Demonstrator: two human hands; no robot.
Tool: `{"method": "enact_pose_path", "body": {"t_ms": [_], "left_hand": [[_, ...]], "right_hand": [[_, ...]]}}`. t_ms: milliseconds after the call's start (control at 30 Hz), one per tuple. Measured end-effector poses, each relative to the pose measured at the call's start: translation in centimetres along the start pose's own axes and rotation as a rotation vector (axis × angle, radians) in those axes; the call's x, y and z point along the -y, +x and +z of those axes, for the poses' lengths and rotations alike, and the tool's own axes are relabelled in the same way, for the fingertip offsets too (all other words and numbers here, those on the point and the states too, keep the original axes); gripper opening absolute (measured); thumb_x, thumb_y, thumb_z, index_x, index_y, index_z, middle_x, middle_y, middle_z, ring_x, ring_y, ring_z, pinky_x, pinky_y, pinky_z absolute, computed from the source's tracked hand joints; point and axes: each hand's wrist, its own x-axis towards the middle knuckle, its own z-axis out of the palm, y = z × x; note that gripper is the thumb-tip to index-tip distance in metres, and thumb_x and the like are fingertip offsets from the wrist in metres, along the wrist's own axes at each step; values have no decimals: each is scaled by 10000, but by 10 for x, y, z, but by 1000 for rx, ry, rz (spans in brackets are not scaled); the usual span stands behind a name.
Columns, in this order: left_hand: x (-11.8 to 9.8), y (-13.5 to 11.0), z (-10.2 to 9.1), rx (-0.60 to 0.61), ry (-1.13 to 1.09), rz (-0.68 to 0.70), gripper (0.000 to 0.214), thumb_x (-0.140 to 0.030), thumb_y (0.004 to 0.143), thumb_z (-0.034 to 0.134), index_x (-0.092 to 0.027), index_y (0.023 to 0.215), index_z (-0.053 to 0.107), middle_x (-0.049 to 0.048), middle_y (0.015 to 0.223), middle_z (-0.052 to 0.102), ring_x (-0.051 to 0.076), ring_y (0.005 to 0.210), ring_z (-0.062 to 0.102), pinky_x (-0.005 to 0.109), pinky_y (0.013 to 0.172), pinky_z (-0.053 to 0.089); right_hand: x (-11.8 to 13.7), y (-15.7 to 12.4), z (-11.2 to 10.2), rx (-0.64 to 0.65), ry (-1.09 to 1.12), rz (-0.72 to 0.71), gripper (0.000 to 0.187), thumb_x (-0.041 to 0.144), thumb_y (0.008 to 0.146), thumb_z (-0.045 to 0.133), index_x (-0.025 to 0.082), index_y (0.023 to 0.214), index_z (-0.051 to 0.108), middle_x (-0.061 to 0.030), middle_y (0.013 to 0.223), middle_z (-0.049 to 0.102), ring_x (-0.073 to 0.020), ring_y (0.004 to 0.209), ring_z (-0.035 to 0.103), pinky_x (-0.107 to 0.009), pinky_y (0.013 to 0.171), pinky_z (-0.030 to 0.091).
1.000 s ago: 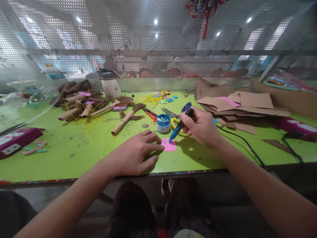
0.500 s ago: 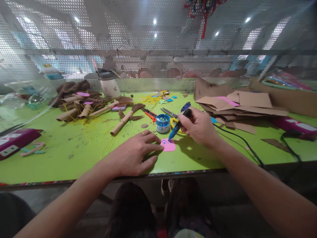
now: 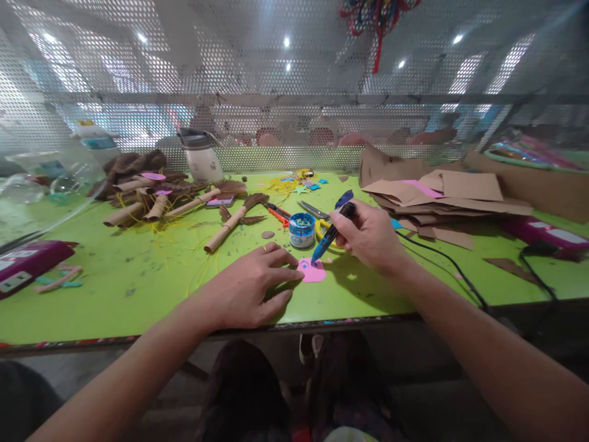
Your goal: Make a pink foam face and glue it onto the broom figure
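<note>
My left hand (image 3: 255,285) lies flat on the green table, fingers spread, its fingertips on the left edge of a small pink paper piece (image 3: 313,273). Blue marks show on the upper part of that paper. My right hand (image 3: 368,236) grips a blue marker (image 3: 326,242) with a black end, tilted, its tip down at the paper's top. Just behind the paper stands a small blue-rimmed jar (image 3: 302,231) with bits in it. Scissors (image 3: 317,212) with yellow handles lie beside the jar, partly hidden by the marker and my right hand.
Left of the jar are an orange cutter (image 3: 278,213) and a rolled brown paper figure (image 3: 230,227). More paper rolls (image 3: 124,213) lie farther left. A brown paper stack (image 3: 442,196) sits right, near a black cable (image 3: 442,261). A perforated screen (image 3: 285,116) rises behind.
The marker's tip has shifted very slightly down and left over the pink paper. My left hand stays in place; the whole view has drifted a little.
</note>
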Motion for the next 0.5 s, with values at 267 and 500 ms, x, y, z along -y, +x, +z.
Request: {"method": "enact_pose_path", "body": {"t_ms": [267,500], "left_hand": [[0,1,0,-11,-2,-1,331,-226,893,486,-212,1170,668,98,1151,623,248,1054,556,422,993,418],[0,0,0,-1,4,-13,319,-233,893,484,-197,1146,674,104,1178,620,258,1066,558,424,972,431]], "right_hand": [[-1,1,0,11,-33,3,299,443,879,543,195,718,501,27,525,522,-110,486,479,-241,479,352],[-1,1,-2,-37,-34,16,301,442,866,551,195,701,501,28,521,515,-110,482,481,-240,479,358]]}}
